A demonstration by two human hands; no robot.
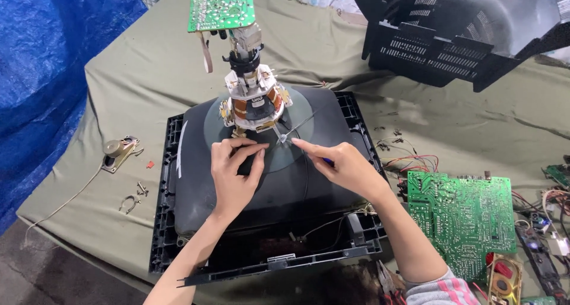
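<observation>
A dark picture tube (196, 180) lies face down in a black plastic front frame (163, 222), its neck pointing up. Around the neck sits a white and copper deflection yoke (254, 103), topped by a small green circuit board (221, 10). My left hand (234, 173) rests on the back of the tube just below the yoke, fingers bent and touching the glass. My right hand (339, 164) reaches in from the right, holding a blue-handled screwdriver (300, 148) whose metal tip points at the yoke's base.
A black rear housing (451, 38) stands at the back right. A large green circuit board (466, 219) with loose wires (409, 159) lies at the right. A small speaker (119, 150) and metal clips (133, 199) lie at the left on the olive cloth (148, 73). Blue tarpaulin (41, 73) hangs at left.
</observation>
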